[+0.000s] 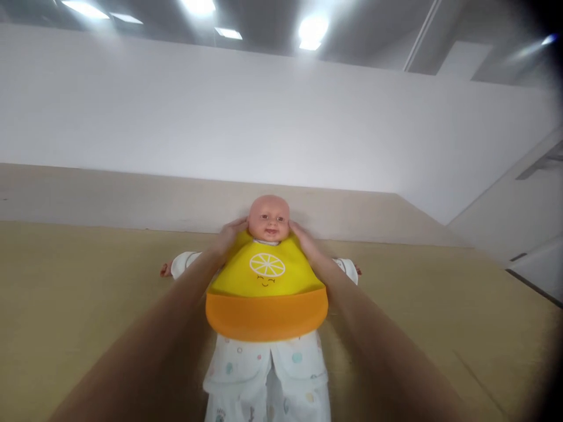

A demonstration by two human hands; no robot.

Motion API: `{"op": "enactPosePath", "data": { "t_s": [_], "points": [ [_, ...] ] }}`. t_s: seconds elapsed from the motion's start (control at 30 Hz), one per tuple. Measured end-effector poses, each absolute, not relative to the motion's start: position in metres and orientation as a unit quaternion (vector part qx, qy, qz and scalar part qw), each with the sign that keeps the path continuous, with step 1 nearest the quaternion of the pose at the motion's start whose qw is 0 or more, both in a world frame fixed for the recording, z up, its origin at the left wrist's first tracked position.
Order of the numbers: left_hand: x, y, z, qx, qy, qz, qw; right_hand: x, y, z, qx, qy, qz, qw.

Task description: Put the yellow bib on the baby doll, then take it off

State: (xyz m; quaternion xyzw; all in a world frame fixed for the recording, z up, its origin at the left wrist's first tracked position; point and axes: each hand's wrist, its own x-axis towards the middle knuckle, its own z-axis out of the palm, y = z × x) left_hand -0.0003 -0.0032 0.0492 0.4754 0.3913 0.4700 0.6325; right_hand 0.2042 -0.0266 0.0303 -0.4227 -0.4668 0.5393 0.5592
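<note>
A baby doll (269, 212) lies on its back, with its head away from me and its arms stretched out sideways. A yellow silicone bib (246, 275) with an orange catch pocket and a lemon-slice print covers its chest. My left hand (231, 234) is at the left side of the doll's neck, against the bib's upper edge. On the other side, my right hand (303, 237) is at the matching neck edge. Both hands close in around the bib's neck straps, and their fingertips go out of sight behind the neck. White patterned clothes (264, 375) show below the bib.
The doll lies on a wooden tabletop (417, 293). Behind its head runs a pale raised strip (109, 196), then a white wall (220, 117). At the far right is a dark edge (534, 287).
</note>
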Motion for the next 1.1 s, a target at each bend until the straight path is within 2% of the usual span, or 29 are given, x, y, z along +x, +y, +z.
{"op": "enactPosePath", "data": {
  "t_s": [0.23,0.43,0.57,0.8,1.1],
  "points": [
    [-0.010,-0.079,0.050,0.451,0.389,0.480,0.643,0.199,-0.094,0.026,-0.413,-0.444,0.567,0.557],
    [-0.020,-0.126,0.051,0.382,0.366,0.442,0.724,0.203,-0.140,0.017,-0.454,-0.469,0.498,0.571],
    [-0.023,-0.151,0.053,0.350,0.363,0.443,0.741,0.206,-0.170,0.016,-0.458,-0.470,0.485,0.578],
    [-0.023,-0.148,0.044,0.340,0.366,0.446,0.742,0.206,-0.179,0.009,-0.365,-0.385,0.610,0.589],
    [-0.030,-0.161,0.035,0.368,0.325,0.445,0.749,0.202,-0.187,0.019,-0.321,-0.331,0.662,0.591]
  ]
}}
